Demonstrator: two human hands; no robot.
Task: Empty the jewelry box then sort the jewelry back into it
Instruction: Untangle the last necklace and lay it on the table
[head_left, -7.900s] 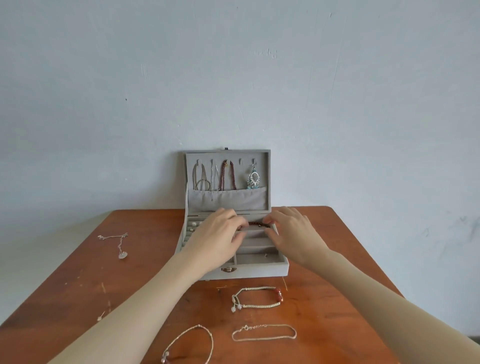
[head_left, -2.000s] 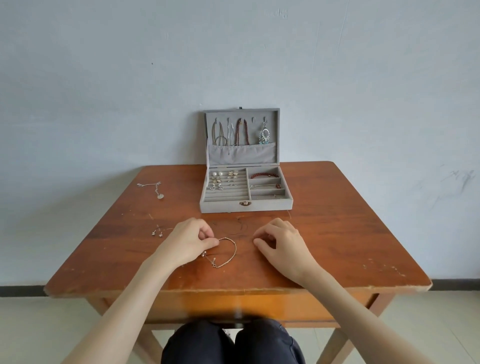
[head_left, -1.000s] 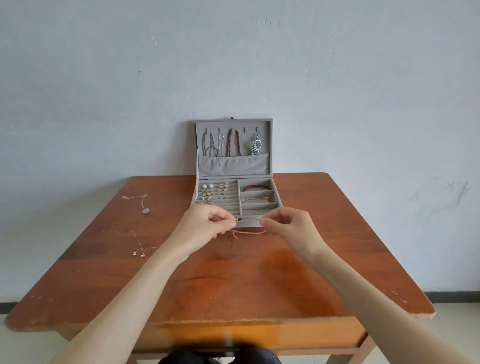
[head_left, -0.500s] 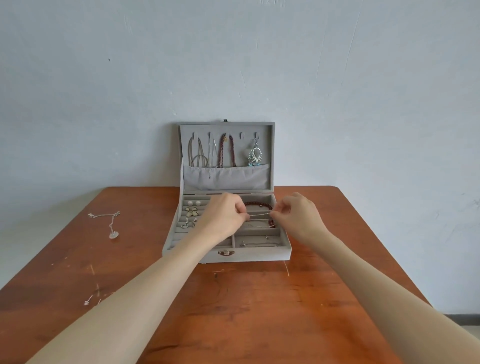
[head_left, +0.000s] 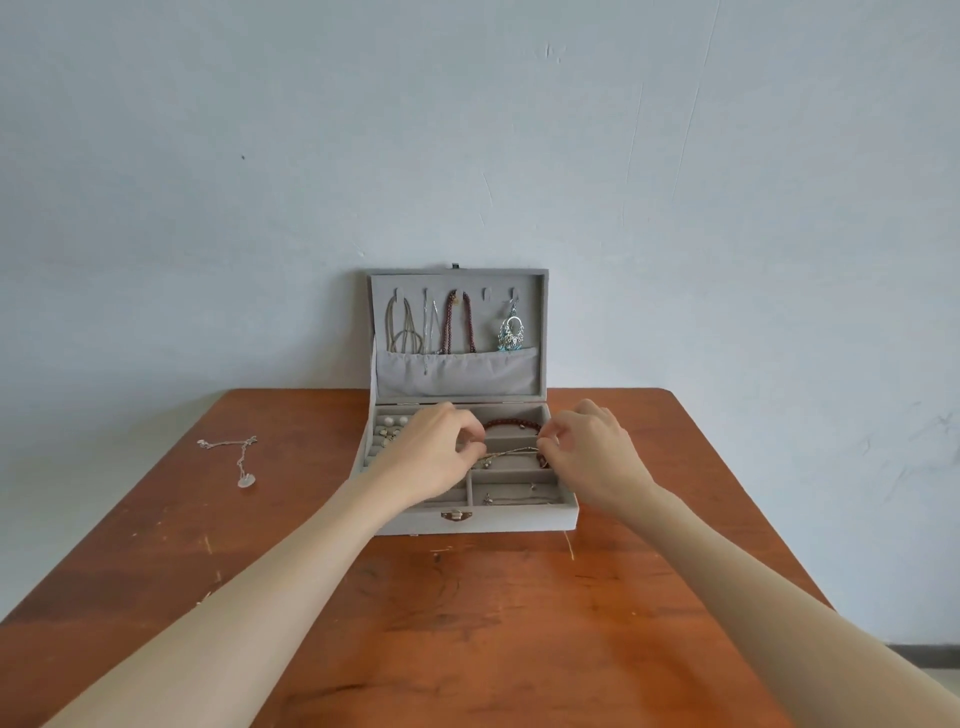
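Note:
The grey jewelry box (head_left: 498, 521) stands open at the table's far middle, its lid upright against the wall. Necklaces (head_left: 460, 322) and a dangling earring (head_left: 511, 332) hang inside the lid. My left hand (head_left: 434, 452) and my right hand (head_left: 592, 449) each pinch one end of a thin silver bracelet (head_left: 511, 451), stretched over the middle right compartment. A dark red bead bracelet (head_left: 511, 425) lies in the compartment behind it. Another chain (head_left: 519, 500) lies in the front right compartment. Earrings (head_left: 389, 428) sit in the left ring rows, partly hidden by my left hand.
A silver pendant necklace (head_left: 236, 457) lies on the wooden table (head_left: 467, 623) at the far left. The plain wall stands directly behind the box. Floor shows at the lower right past the table's edge.
Both hands carried the thin bracelet from the table's near side up to the box and now hold it lower over the middle right compartment. The camera moved closer to the box.

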